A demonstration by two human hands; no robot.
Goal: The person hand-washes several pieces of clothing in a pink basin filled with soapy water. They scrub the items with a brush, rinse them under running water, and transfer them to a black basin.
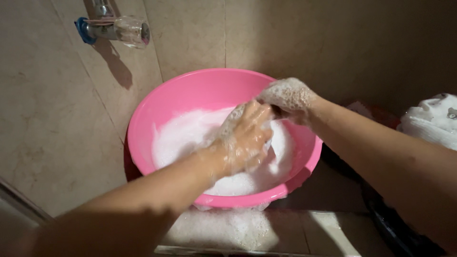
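Note:
A round pink basin [157, 107] stands on the floor against a tiled wall, half full of white soap foam [178, 135]. Over its right side my left hand [245, 138] and my right hand [289, 97] are both coated in suds. They close together on a piece of wet cloth [272, 143], which is mostly hidden by my fingers and the foam. The right hand is above and behind the left, near the basin's far right rim.
A metal tap [116, 28] with a clear handle juts from the tiled wall at the upper left. Foam has spilled on the floor [223, 228] in front of the basin. White cloth [431, 121] lies heaped at the right edge, above a dark container.

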